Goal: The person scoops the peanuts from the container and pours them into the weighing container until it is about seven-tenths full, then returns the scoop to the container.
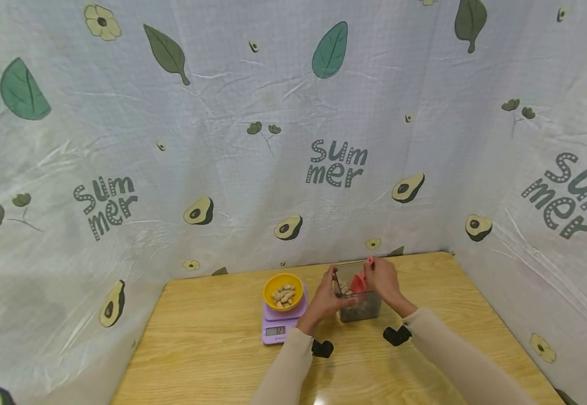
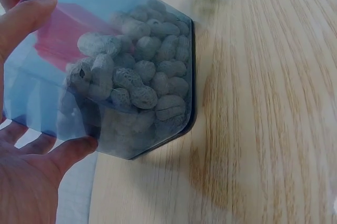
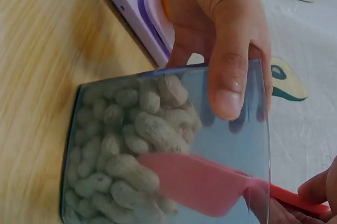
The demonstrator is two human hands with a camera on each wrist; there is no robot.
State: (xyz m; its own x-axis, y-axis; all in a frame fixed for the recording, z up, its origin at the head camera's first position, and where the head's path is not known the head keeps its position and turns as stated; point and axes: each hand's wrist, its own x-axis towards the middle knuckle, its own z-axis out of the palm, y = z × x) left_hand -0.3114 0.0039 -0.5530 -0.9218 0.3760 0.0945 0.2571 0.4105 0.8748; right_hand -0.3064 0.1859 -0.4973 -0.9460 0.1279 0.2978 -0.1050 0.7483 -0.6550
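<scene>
A clear, grey-tinted plastic container full of unshelled peanuts stands on the table. My left hand grips its left side, the thumb lying on the near wall and the fingers round the side. My right hand holds a red scoop by its handle at the container's right rim. Inside the container, the scoop's bowl dips down among the peanuts, seen through the wall in the right wrist view.
Left of the container, a yellow bowl with peanuts sits on a purple kitchen scale, whose display is lit. A printed curtain hangs behind and at both sides of the wooden table.
</scene>
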